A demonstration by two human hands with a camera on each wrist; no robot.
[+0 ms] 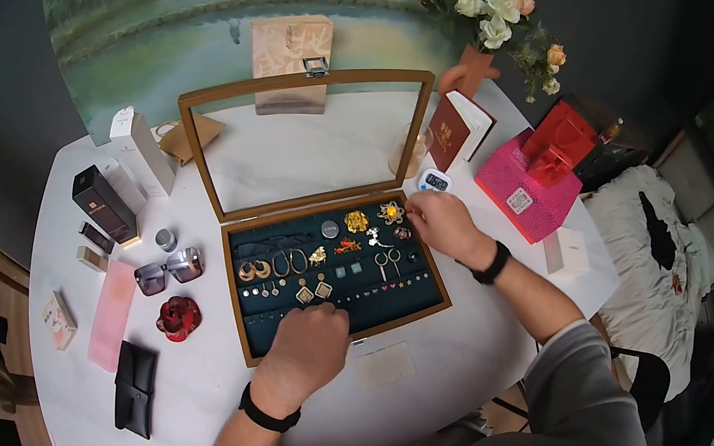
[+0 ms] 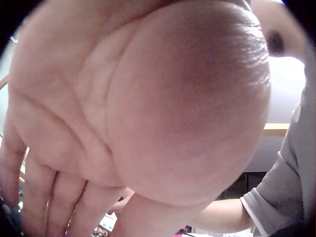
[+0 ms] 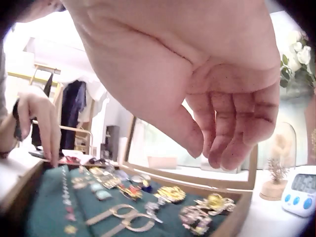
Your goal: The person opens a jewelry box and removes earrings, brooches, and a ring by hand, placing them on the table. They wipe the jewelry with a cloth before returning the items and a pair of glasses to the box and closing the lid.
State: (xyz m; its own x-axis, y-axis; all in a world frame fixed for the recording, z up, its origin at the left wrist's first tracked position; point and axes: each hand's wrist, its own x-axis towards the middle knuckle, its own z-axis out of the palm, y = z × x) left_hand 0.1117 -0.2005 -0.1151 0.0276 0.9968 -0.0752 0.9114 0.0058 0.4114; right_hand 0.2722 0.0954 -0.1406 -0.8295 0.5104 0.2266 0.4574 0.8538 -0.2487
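Note:
An open wooden jewelry box (image 1: 248,336) with a raised glass lid (image 1: 195,156) stands before me. Its dark green lining carries gold hoop earrings (image 1: 262,269), square dangling earrings (image 1: 322,286), a golden brooch (image 1: 356,221), a flower brooch (image 1: 390,212) and rows of small studs. My left hand (image 1: 307,349) hovers at the box's front edge, fingers pointing down; in the right wrist view the left hand (image 3: 42,116) shows them loosely extended. Over the right rim, near the flower brooch, is my right hand (image 1: 447,222). Its fingers (image 3: 224,131) bend loosely, with nothing visible between them and the thumb.
Sunglasses (image 1: 169,271), a red fabric flower (image 1: 177,318), a black case (image 1: 135,390) and cosmetic boxes (image 1: 104,205) stand left. To the right are a timer (image 1: 433,181), a dark red book (image 1: 458,130) and a pink bag (image 1: 529,187). A beige cloth (image 1: 386,366) lies in front.

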